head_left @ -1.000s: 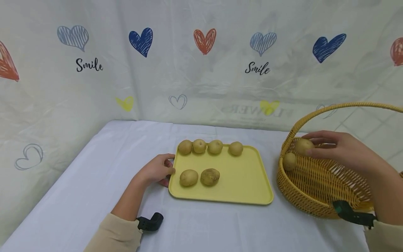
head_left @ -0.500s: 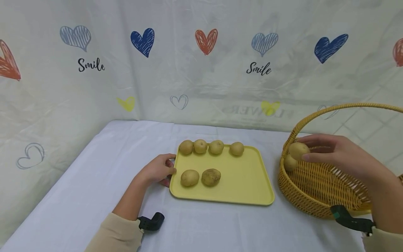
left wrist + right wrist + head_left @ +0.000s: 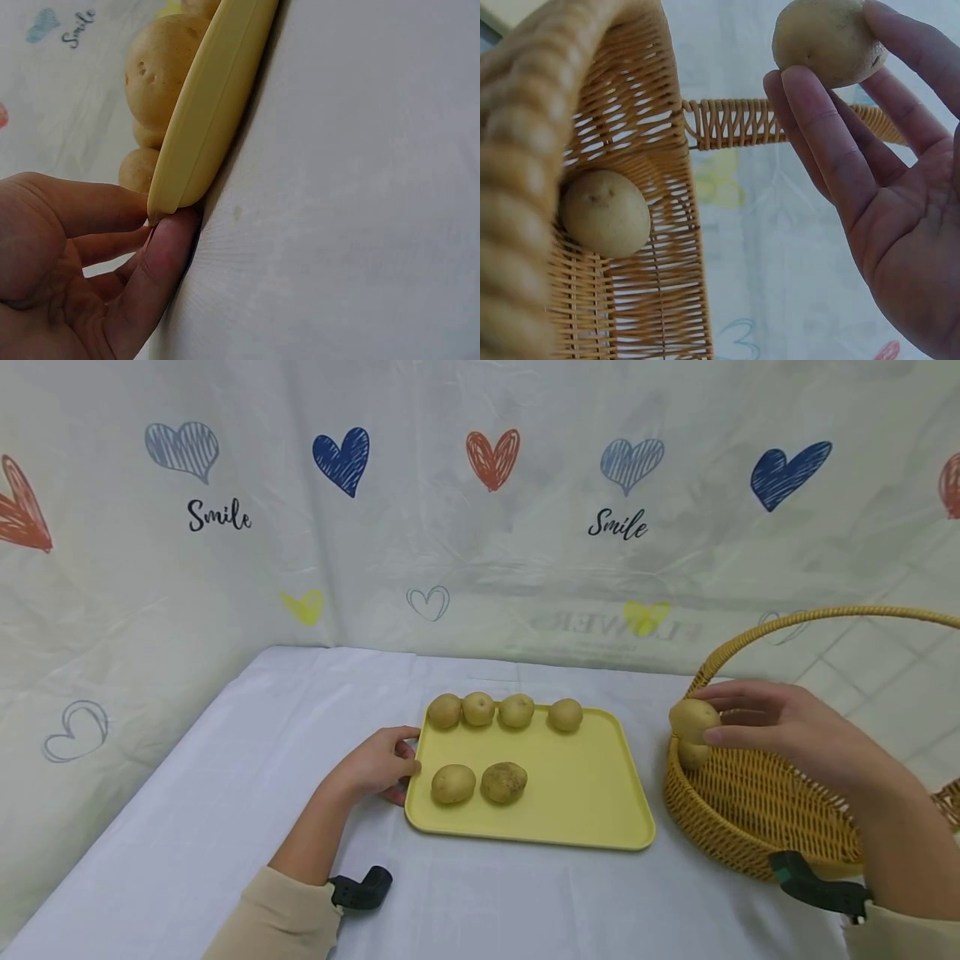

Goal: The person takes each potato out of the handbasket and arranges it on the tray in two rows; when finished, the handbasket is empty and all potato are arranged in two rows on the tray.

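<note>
My right hand (image 3: 783, 731) pinches a potato (image 3: 693, 720) between thumb and fingertips, over the left rim of the wicker basket (image 3: 712, 827). Lower down, inside the basket, lies another potato (image 3: 606, 214), partly covered by the held one in the head view. My left hand (image 3: 377, 765) pinches the left edge of a yellow tray (image 3: 577, 785); in the left wrist view the tray rim (image 3: 202, 135) sits between thumb and finger. Several potatoes line the tray's back edge. Toward its front left are a smooth potato (image 3: 453, 783) and a darker, blotched potato (image 3: 504, 782).
The basket's tall arched handle (image 3: 862, 611) rises above the right hand. A white cloth (image 3: 495, 902) covers the table. Behind it hangs a pale curtain (image 3: 420, 543) printed with hearts.
The right hand has carried the potato leftward from inside the basket to above its left rim. The left hand keeps its hold on the tray, and the tray potatoes have stayed put.
</note>
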Action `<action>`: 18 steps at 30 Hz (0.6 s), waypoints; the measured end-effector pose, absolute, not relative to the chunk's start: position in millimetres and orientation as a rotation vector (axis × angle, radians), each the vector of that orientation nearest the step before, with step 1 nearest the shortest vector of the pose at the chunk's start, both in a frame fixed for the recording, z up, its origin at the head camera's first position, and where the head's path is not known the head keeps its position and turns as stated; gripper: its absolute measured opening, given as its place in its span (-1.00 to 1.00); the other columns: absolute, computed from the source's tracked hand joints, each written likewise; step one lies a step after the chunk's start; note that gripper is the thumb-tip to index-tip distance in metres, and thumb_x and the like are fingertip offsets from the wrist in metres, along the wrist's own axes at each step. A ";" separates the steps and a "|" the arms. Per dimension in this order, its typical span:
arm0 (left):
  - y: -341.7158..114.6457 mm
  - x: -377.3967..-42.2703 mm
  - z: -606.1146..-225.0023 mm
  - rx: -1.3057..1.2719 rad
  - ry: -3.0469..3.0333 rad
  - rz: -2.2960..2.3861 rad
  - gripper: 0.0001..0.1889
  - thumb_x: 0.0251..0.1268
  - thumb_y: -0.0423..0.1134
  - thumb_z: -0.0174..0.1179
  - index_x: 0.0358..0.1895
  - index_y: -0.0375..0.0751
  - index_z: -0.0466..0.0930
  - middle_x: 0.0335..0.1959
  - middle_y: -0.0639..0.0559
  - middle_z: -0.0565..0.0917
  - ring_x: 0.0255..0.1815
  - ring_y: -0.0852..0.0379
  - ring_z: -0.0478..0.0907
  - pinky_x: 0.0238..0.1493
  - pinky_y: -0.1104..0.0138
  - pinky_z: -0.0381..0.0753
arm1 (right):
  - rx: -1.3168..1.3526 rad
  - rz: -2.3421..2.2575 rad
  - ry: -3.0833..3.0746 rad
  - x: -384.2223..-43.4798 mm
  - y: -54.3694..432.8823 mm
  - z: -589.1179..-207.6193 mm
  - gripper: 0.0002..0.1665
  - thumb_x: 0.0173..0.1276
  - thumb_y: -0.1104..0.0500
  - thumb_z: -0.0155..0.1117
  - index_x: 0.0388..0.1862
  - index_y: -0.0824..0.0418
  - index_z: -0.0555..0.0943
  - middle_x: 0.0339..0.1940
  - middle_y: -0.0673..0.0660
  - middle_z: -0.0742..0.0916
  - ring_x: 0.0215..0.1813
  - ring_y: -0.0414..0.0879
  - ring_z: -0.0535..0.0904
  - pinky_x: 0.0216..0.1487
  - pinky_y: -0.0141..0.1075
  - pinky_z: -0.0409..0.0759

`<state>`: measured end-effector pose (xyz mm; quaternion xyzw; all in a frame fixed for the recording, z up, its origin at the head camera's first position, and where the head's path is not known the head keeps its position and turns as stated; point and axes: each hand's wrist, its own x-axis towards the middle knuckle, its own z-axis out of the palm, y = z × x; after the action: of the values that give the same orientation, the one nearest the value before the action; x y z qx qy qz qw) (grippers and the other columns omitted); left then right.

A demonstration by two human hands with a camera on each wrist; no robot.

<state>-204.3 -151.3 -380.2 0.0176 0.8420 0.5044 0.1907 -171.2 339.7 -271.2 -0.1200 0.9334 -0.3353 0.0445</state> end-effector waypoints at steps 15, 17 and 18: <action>-151.6 -204.6 -380.4 0.053 2.366 1.413 -0.32 0.37 -0.45 0.15 0.57 -0.26 0.25 -0.09 -0.15 0.50 -0.27 0.05 0.59 -0.44 0.24 0.78 | -0.452 -1.105 2.777 -171.1 311.4 -272.9 -0.47 0.46 0.05 0.38 0.39 -0.02 0.56 0.18 -0.13 0.70 0.13 -0.35 0.63 0.01 -0.41 0.66; -151.9 -204.8 -380.6 0.054 2.370 1.409 -0.32 0.37 -0.45 0.15 0.57 -0.26 0.25 -0.10 -0.15 0.50 -0.27 0.05 0.59 -0.44 0.24 0.78 | -0.470 -1.122 2.761 -171.3 306.3 -273.7 -0.47 0.46 0.06 0.38 0.38 -0.02 0.56 0.19 -0.09 0.69 0.14 -0.34 0.63 0.01 -0.38 0.68; -152.0 -204.8 -380.5 0.055 2.371 1.407 -0.32 0.37 -0.45 0.15 0.57 -0.25 0.25 -0.10 -0.15 0.50 -0.28 0.06 0.59 -0.44 0.24 0.78 | -0.482 -1.130 2.754 -171.4 303.7 -274.2 -0.47 0.46 0.06 0.38 0.38 -0.02 0.57 0.20 -0.08 0.69 0.15 -0.34 0.63 0.01 -0.38 0.69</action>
<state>-204.8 -152.0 -380.5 0.0196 0.8441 0.5008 0.1907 -171.4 303.7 -274.2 -0.1595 0.9115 -0.3740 0.0627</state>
